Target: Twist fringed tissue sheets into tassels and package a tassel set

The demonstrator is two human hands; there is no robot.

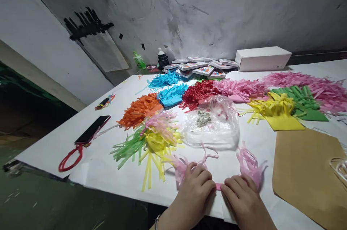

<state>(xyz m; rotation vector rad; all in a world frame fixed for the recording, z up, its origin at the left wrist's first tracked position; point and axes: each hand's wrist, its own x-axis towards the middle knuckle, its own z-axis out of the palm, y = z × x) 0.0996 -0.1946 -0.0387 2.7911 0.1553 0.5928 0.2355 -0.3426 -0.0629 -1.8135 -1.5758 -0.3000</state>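
Near the front edge of the table, a pink tissue-paper tassel (251, 165) lies crosswise under both hands. Its fringed ends spread out beyond them, and a narrow rolled middle shows in the gap between. My left hand (195, 188) is closed over the left part, fingers curled down on the roll. Over the right part, my right hand (241, 194) is closed in the same way. Both thumbs are mostly hidden. Just beyond the hands sits a clear plastic bag (227, 134) with a small greyish bundle inside. Yellow fringed paper (157, 141) lies to the left of my left hand.
Orange (141, 109), blue (172, 94), red (197, 94) and green (300, 101) fringed paper lies across the table. A phone (92, 130) with a red strap is at left, a brown paper piece (306, 172) at right. Flat boxes (193, 66) and a white box (262, 59) stand by the wall.
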